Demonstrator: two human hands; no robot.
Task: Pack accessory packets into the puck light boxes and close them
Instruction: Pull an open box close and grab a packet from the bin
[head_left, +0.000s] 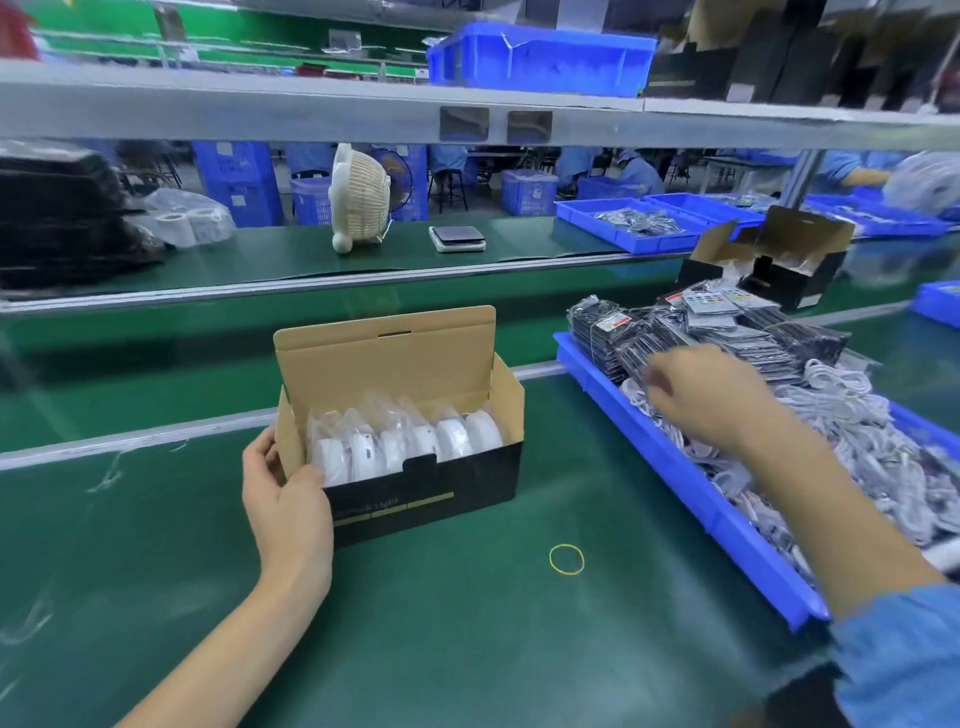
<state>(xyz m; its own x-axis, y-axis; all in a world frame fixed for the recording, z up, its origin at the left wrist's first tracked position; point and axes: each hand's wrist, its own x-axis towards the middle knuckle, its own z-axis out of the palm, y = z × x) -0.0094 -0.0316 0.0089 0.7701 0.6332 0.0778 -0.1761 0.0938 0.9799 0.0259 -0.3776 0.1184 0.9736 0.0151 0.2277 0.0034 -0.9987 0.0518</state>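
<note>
A yellow rubber band (566, 559) lies flat on the green worktop (441, 623), nearest to the person, and nothing touches it.

Just past it, the left hand (283, 493) holds the near left corner of the puck light box (415, 441). Its fingers (260, 457) wrap around the left end and the thumb lies on the black front, so this hand grips the box. The box stands upright with its lid flap up. Inside, a row of white puck lights (410, 447) in thin clear bags stand on edge, side by side. There seem to be about 6, but the bags make it hard to count.

To the right, the right hand (711, 400) reaches over the long blue tray (675, 467). Its fingers are curled down into the packets, but the hand is blurry and I cannot tell if it has hold of one. The tray holds dark accessory packets (727, 338) stacked at the far end and white bagged cables (857, 431) nearer.

A packet is probably light, thin and slippery in its plastic, so a pinch on one edge should lift just 1. The box is stiff card and light, so it likely needs a steady hand while closing.

Farther back sits another open box (779, 260), then a small white fan (361, 197) and a flat scale (457, 239).
</note>
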